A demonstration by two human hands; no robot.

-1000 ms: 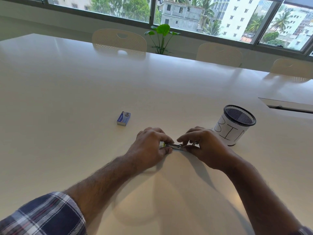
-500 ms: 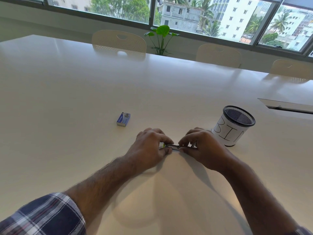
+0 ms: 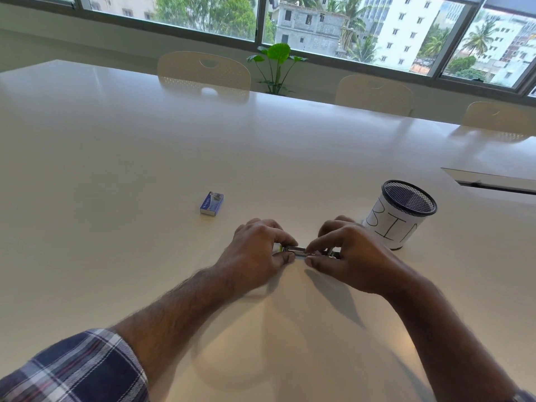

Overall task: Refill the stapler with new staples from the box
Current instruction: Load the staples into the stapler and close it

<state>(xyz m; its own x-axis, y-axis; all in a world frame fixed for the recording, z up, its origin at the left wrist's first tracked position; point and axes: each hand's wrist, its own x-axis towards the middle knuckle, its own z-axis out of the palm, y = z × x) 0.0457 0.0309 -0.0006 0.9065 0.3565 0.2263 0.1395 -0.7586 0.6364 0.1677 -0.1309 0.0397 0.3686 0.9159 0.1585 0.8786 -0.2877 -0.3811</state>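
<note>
Head view: my left hand (image 3: 255,250) and right hand (image 3: 348,256) both have a pinching grip on the stapler (image 3: 298,251), low over the counter (image 3: 145,271). The staple box (image 3: 212,203) lies well apart, closed. I should steady the body and ease the tray open.

On the table (image 3: 116,169) the stapler (image 3: 295,250) lies between the left hand (image 3: 255,250) and right hand (image 3: 348,256). The staple box (image 3: 211,203) sits beyond and left — apart — the bin (image 3: 400,216) just right; chairs (image 3: 203,72) and a plant (image 3: 277,65) stand behind.
</note>
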